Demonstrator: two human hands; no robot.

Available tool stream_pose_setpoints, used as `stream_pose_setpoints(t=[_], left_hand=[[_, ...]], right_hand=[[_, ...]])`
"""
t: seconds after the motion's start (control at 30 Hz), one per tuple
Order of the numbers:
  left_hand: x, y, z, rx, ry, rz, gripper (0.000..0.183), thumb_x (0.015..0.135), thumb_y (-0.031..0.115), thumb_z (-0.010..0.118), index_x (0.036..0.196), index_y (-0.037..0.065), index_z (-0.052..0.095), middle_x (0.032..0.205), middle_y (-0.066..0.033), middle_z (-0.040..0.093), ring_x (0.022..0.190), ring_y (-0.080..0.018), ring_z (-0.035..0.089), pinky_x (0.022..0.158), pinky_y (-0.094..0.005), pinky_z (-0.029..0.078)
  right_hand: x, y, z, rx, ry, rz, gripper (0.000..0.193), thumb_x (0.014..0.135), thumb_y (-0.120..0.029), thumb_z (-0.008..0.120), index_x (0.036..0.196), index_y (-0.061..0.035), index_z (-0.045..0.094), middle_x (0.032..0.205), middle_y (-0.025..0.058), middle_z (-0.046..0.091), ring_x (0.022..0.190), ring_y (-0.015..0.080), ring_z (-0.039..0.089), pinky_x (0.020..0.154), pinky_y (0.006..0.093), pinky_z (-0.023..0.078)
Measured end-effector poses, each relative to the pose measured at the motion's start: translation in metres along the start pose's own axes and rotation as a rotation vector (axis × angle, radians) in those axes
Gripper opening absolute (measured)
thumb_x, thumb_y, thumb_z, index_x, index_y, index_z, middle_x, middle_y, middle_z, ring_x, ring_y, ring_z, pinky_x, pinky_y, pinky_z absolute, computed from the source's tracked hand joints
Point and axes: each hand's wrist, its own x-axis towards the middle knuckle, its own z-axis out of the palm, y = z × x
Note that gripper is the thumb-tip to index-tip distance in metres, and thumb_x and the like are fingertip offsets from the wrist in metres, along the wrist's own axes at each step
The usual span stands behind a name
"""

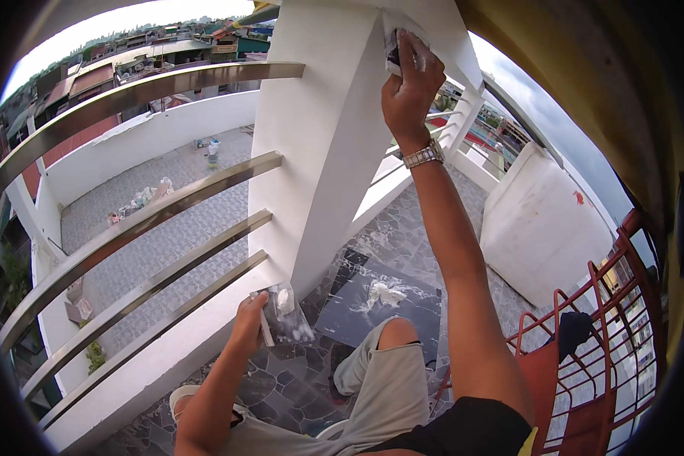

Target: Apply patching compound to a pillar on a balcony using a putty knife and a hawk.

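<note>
My left hand (248, 323) is closed round the pale handle of a flat metal trowel (298, 328). A lump of white putty (285, 301) rests on its smeared plate, low beside the foot of a white pillar (300, 144). Raised high, my right hand (416, 80) grips a small, dark and white putty-smeared tool (392, 55) against the upper part of the pillar, under the beam. My fingers partly cover that tool, so its exact kind is hidden. Fresh white smears show around it.
More putty (385, 293) lies on a dark sheet (342, 311) on the stone-patterned floor. Metal rails (152, 205) run left from the pillar. A red metal rack (612, 334) with dark cloth stands at right, near a large white block (539, 220).
</note>
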Motion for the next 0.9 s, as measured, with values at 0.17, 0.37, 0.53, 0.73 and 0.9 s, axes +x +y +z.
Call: stream_pose_setpoints(t=[0.17, 0.37, 0.53, 0.73, 0.9], left_hand=[[-0.001, 0.001, -0.009, -0.062, -0.026, 0.024, 0.030, 0.099, 0.025, 0.053, 0.115, 0.000, 0.053, 0.096, -0.0122, 0.066, 0.083, -0.0229, 0.069, 0.073, -0.0381, 0.059], [-0.012, 0.010, -0.003, -0.071, -0.041, 0.027, 0.029, 0.099, 0.025, 0.053, 0.115, 0.001, 0.053, 0.097, -0.0115, 0.065, 0.083, -0.0228, 0.068, 0.073, -0.0395, 0.059], [-0.016, 0.011, -0.001, -0.069, -0.047, 0.041, 0.030, 0.099, 0.024, 0.053, 0.118, 0.000, 0.052, 0.097, -0.0112, 0.065, 0.085, -0.0215, 0.068, 0.074, -0.0374, 0.059], [-0.017, 0.011, 0.002, -0.027, -0.048, 0.013, 0.032, 0.099, 0.025, 0.052, 0.119, 0.000, 0.052, 0.100, -0.0123, 0.065, 0.086, -0.0222, 0.068, 0.075, -0.0376, 0.059], [-0.021, 0.014, 0.013, 0.006, -0.051, -0.007, 0.032, 0.099, 0.027, 0.049, 0.117, 0.001, 0.053, 0.098, -0.0134, 0.065, 0.084, -0.0270, 0.069, 0.074, -0.0446, 0.060]], right_hand=[[-0.002, 0.004, 0.010, -0.014, 0.008, 0.015, 0.068, 0.070, 0.001, 0.054, 0.137, -0.0112, 0.058, 0.138, 0.0105, 0.053, 0.122, 0.0361, 0.046, 0.102, 0.0492, 0.034], [0.003, -0.001, 0.016, -0.057, 0.016, 0.058, 0.071, 0.069, 0.006, 0.052, 0.138, -0.0092, 0.056, 0.133, 0.0113, 0.057, 0.120, 0.0338, 0.048, 0.102, 0.0460, 0.036], [0.009, -0.001, 0.016, -0.096, -0.069, 0.073, 0.076, 0.065, 0.007, 0.054, 0.139, -0.0093, 0.056, 0.134, 0.0142, 0.055, 0.121, 0.0351, 0.048, 0.102, 0.0459, 0.037], [-0.008, 0.001, -0.013, -0.120, -0.314, 0.071, 0.072, 0.068, 0.003, 0.059, 0.138, -0.0126, 0.055, 0.137, 0.0095, 0.052, 0.119, 0.0309, 0.049, 0.094, 0.0446, 0.040], [-0.026, -0.006, -0.049, 0.084, -0.191, 0.190, 0.056, 0.079, 0.006, 0.052, 0.132, -0.0087, 0.060, 0.126, 0.0132, 0.061, 0.116, 0.0327, 0.052, 0.098, 0.0452, 0.039]])
